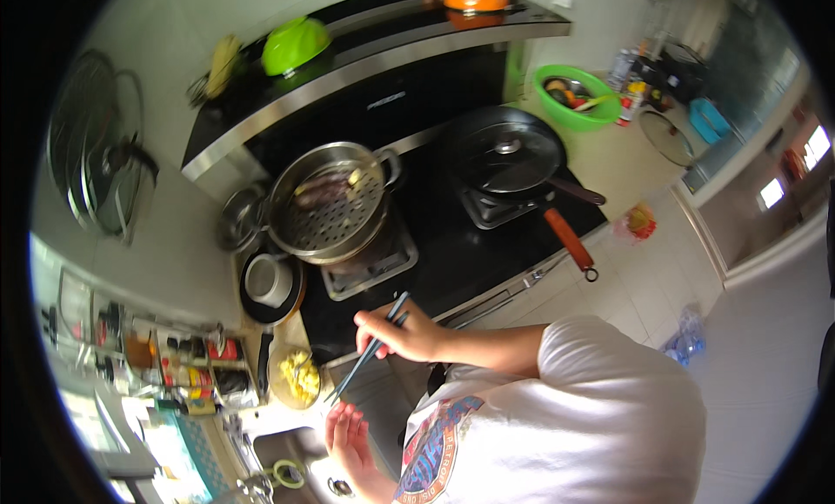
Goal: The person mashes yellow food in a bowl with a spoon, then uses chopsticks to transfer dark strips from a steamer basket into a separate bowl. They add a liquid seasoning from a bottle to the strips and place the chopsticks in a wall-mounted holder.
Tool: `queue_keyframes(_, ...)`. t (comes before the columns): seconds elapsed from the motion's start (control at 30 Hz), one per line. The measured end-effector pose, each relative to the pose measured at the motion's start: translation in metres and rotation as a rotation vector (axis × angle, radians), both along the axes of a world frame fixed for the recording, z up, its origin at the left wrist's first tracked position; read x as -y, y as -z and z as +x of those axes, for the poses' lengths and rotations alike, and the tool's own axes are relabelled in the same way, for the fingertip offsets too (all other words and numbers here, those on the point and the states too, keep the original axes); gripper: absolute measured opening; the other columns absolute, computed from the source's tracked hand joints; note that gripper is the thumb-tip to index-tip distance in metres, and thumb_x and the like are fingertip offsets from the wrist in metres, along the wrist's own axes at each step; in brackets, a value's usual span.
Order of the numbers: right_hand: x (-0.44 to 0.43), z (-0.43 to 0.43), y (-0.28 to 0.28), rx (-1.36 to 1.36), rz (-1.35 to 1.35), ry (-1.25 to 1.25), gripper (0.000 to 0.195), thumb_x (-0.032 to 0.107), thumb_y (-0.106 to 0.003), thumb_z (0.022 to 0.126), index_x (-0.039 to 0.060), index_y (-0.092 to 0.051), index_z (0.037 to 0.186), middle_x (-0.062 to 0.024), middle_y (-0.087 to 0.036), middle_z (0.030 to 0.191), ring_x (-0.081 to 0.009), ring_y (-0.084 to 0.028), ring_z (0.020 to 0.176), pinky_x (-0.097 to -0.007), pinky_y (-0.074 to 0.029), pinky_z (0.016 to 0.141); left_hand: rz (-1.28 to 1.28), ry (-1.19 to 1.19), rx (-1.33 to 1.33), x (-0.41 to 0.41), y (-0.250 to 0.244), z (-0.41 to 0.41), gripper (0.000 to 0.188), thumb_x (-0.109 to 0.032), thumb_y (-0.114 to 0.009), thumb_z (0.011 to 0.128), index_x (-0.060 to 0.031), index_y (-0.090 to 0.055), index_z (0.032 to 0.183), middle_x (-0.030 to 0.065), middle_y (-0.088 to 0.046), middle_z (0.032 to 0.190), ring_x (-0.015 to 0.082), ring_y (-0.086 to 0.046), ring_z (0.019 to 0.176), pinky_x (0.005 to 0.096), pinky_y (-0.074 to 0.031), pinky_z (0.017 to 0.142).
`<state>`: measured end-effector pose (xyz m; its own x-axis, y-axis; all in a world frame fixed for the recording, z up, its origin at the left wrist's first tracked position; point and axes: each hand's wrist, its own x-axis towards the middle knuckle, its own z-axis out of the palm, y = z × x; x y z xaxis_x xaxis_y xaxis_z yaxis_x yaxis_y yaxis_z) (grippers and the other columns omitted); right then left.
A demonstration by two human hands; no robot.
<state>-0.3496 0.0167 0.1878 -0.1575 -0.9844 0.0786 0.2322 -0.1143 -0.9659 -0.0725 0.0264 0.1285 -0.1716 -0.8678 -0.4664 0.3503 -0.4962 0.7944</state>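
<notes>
My right hand [408, 334] holds a pair of blue-grey chopsticks [368, 354], their tips pointing down and left. Just below the tips is my left hand [349, 439], palm up with its fingers slightly curled and nothing visible in it; whether the tips touch its fingers I cannot tell. To the left of the chopsticks, a bowl [302, 379] of yellow chunks stands on the counter, with what looks like a utensil in it. A steel steamer pot [329, 207] sits on the left burner, and purplish, elongated food [323, 189] lies on its perforated tray.
On the right burner is a lidded black pan [512, 155] among jutting handles. A white cup [267, 281] rests in a small pan at the hob's left. The sink [293, 448] lies below, beside a spice rack [202, 367]. A green basin [577, 99] stands far right.
</notes>
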Motion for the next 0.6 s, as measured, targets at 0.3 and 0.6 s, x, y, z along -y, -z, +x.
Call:
queue_keyframes(0.3,0.023,-0.053,-0.02,-0.156,-0.339,0.183,0.013,0.008,-0.07,0.095,-0.0032,-0.075,0.099,-0.0114,-0.072,0.088,-0.0125,-0.067,0.069,-0.0242,-0.055,0.058,0.044,-0.06,0.0,-0.011,-0.007,0.005,0.023,-0.009,-0.063,0.098,-0.0023,-0.065,0.12,0.0093,-0.072,0.108,0.0165,-0.07,0.091,0.0273,-0.054,0.079)
queue_keyframes(0.6,0.039,-0.113,-0.037,-0.299,-0.25,0.617,0.027,0.02,-0.066,0.1,-0.0059,-0.073,0.106,-0.0084,-0.067,0.082,-0.0118,-0.061,0.068,-0.0242,-0.052,0.069,0.126,0.0,0.238,0.003,0.038,-0.007,0.032,-0.008,-0.064,0.094,-0.0087,-0.066,0.126,0.0036,-0.073,0.107,0.013,-0.07,0.088,0.0272,-0.055,0.076)
